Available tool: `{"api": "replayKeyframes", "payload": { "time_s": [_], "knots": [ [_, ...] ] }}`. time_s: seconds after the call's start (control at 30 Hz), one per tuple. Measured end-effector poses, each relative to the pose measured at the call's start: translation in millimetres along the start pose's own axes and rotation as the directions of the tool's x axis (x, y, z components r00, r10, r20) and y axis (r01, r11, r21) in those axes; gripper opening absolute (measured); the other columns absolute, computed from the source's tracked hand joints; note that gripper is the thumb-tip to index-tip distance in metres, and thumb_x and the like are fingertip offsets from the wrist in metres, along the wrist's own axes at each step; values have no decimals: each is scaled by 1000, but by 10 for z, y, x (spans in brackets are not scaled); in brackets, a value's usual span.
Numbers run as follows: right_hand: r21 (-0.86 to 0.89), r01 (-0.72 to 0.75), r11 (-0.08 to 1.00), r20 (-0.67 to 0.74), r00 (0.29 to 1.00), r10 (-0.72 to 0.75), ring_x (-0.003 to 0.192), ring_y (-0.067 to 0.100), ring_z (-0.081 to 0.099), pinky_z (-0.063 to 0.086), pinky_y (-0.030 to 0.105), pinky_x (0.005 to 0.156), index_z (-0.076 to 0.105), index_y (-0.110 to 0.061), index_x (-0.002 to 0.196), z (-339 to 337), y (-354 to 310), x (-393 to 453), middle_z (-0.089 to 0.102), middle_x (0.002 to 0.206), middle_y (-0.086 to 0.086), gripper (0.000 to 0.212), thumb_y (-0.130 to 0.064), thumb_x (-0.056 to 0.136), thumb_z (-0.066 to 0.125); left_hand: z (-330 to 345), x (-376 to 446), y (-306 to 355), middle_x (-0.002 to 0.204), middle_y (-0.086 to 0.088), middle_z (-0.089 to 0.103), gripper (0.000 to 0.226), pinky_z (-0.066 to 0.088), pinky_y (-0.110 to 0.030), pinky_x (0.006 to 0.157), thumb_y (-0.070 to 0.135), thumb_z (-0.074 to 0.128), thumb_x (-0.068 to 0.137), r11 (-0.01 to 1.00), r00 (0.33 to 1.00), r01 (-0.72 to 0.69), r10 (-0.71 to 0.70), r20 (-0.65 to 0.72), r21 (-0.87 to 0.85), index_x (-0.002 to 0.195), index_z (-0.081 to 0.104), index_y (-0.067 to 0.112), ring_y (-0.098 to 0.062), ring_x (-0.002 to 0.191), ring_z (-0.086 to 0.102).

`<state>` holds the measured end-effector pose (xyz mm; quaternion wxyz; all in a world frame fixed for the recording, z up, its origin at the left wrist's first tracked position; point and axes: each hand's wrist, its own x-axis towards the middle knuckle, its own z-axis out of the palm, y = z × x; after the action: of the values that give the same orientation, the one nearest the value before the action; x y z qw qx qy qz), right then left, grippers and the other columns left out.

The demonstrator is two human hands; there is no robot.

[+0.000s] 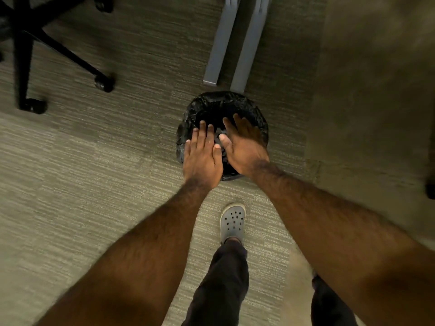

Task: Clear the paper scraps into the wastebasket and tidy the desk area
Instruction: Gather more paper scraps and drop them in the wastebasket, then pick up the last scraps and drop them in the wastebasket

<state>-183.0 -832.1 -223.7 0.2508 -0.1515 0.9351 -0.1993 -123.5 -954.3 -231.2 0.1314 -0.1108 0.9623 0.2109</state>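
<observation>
A round wastebasket point(207, 107) lined with a black plastic bag stands on the carpet just below the desk legs. Both my hands hover over its mouth. My left hand point(202, 158) is flat, fingers spread, over the near left rim. My right hand point(242, 144) is tilted, palm turned left, fingers apart, over the middle of the opening. Neither hand holds anything. Pale shapes show between the hands inside the bin, too dim to identify as paper scraps.
Two grey metal desk legs point(233, 41) run down to the bin from the top. A black office chair base point(58, 50) with castors stands at the upper left. My foot in a grey clog point(232, 221) is planted just before the bin.
</observation>
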Motion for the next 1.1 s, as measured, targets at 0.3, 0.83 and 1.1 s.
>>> {"api": "replayKeyframes", "payload": {
  "time_s": [0.3,0.83,1.1],
  "knots": [
    [-17,5,1000,-46,999,-5,146,28,18,15,48,117,22,-23,151,-96,22,-280,21,159,9,71,-61,93,7,-99,-133,142,162,-2,1,62,1,-41,120,41,7,95,997,999,-32,30,17,65,153,8,18,-17,148,-2],
    [236,-232,943,-203,938,282,147,17,13,3,37,119,29,-21,150,-1267,313,-1964,23,159,2,90,-71,83,-6,-806,-1007,1686,160,-5,16,67,2,-39,120,42,6,94,950,948,-304,294,123,71,149,30,12,-18,148,5],
    [341,-386,857,-341,799,495,147,15,12,2,34,118,27,-22,150,-2175,855,-2997,22,159,1,85,-70,87,-2,-1097,-1321,3141,161,-3,12,65,-3,-38,120,41,7,94,810,803,-583,565,189,55,150,28,14,-16,148,1]
  ]
}}
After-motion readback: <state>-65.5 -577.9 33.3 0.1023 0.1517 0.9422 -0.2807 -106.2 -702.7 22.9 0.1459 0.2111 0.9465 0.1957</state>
